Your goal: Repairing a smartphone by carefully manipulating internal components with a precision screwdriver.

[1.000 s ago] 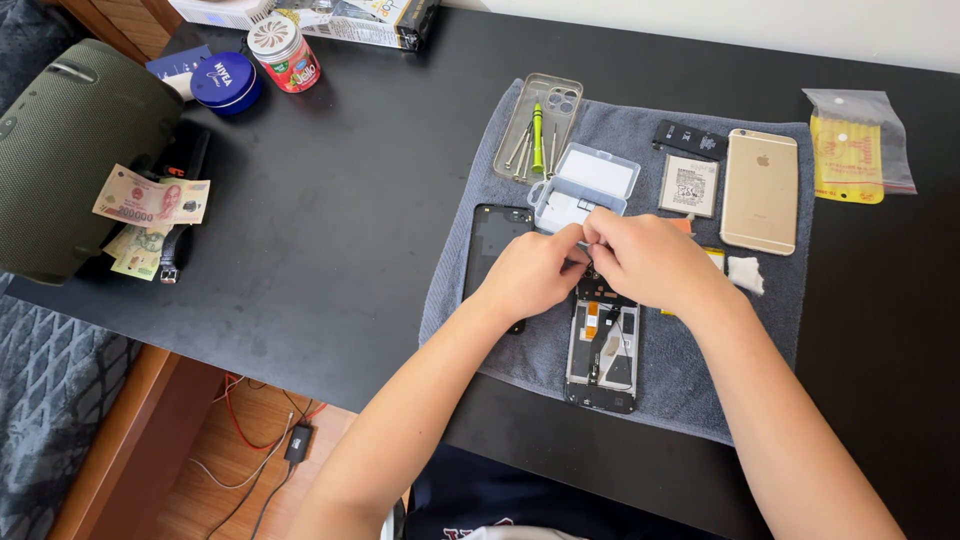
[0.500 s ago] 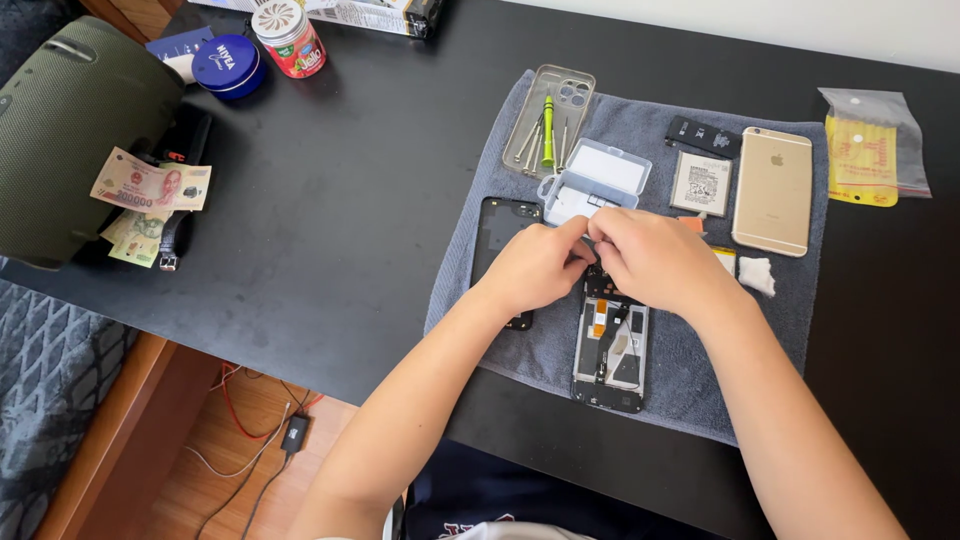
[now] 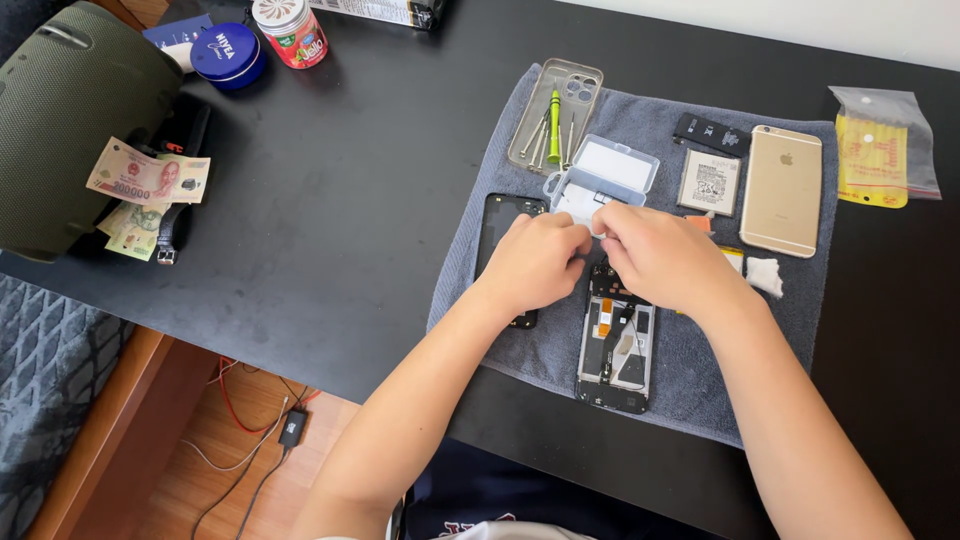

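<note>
On the towel (image 3: 500, 190) at centre frame, the opened phone (image 3: 615, 345) lies below the tool tray (image 3: 556, 115), speaker (image 3: 70, 120) far left.

On the black worktop (image 3: 350, 200) lie banknotes (image 3: 148, 180), a blue tin (image 3: 228, 55), a red-labelled jar (image 3: 290, 30) and an olive speaker (image 3: 70, 120) (far left); a gold phone (image 3: 782, 190) rests on the grey towel (image 3: 690, 380).

A black table (image 3: 330, 200) fills most of the view, its matte top catching soft, even light. Along the top right edge runs a strip of pale wall (image 3: 800, 20). Below the table's near edge lies a wooden floor (image 3: 170, 470) with thin cables (image 3: 250, 440) trailing across it, and a grey quilted cover (image 3: 40, 390) shows at the lower left.
</note>
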